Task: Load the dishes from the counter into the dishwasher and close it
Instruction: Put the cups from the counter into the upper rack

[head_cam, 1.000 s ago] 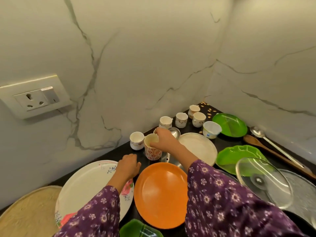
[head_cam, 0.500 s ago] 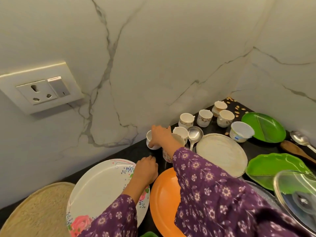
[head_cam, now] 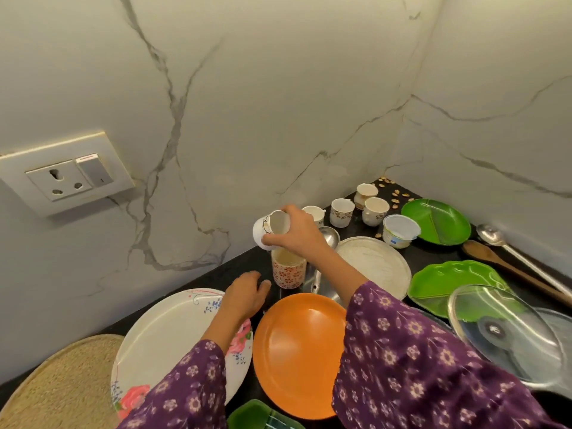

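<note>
Head view, from the left end of the desk (head_cam: 238, 269) to the right. A woven mat (head_cam: 46, 382) lies at the near left corner, and a large floral plate (head_cam: 167, 329) overlaps its edge. The left hand (head_cam: 244, 300) rests low at that plate's far rim, palm down with the fingers loosely curled and holding nothing. It looks parked there to steady the body while the other arm reaches.

Just right of it a patterned mug (head_cam: 288, 270) stands upright near the back edge. Directly above the mug, the right hand (head_cam: 297, 233) grips a small white cup (head_cam: 269, 226) between thumb and fingers. The cup is lifted clear and tipped on its side with its mouth towards the camera. I read this as either emptying dregs into the mug or nesting the two to carry them together (which of the two I cannot tell). The right forearm crosses over an orange plate (head_cam: 300, 354) at the near edge, with the wrist bent down.

Further right lie a ladle (head_cam: 329, 238) and a steel plate (head_cam: 371, 264). More cups (head_cam: 342, 212) are grouped towards the back corner. Two green plates (head_cam: 435, 221) and a glass lid (head_cam: 501, 332) sit along the right side. All the dishes are on the desk. The dishwasher is out of sight, so loading has barely begun.
</note>
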### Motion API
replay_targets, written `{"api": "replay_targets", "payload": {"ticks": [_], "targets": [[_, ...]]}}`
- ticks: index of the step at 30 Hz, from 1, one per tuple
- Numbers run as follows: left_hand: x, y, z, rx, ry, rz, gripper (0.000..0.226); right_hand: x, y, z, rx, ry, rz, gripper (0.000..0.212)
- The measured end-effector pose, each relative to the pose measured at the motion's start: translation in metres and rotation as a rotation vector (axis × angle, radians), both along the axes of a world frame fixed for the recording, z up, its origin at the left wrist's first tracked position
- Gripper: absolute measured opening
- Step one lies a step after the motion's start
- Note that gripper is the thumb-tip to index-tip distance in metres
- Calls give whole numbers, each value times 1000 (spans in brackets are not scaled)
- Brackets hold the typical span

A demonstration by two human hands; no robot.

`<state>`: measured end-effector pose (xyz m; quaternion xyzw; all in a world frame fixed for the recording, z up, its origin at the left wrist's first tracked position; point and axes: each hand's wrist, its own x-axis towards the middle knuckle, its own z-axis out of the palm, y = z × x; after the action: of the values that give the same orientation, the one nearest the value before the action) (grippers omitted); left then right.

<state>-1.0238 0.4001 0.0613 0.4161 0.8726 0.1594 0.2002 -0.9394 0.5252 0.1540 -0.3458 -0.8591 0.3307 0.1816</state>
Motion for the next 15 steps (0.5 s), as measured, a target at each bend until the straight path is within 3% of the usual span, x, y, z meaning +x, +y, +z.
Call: {"api": "replay_targets", "payload": {"ticks": [4,7,10,15], "targets": [[46,-5,40,360,-223,129,29,89,-10,28,-78,121,-110,67],[100,1,71,440,-789,258,38,165,-25,43,-60,158,-191,66],[173,14,92,379,-1084,160,56,251,-48,53,-51,161,-297,66],[310,25,99,180,-1214,-205,63,395,-94,52,-72,204,-526,64]]}}
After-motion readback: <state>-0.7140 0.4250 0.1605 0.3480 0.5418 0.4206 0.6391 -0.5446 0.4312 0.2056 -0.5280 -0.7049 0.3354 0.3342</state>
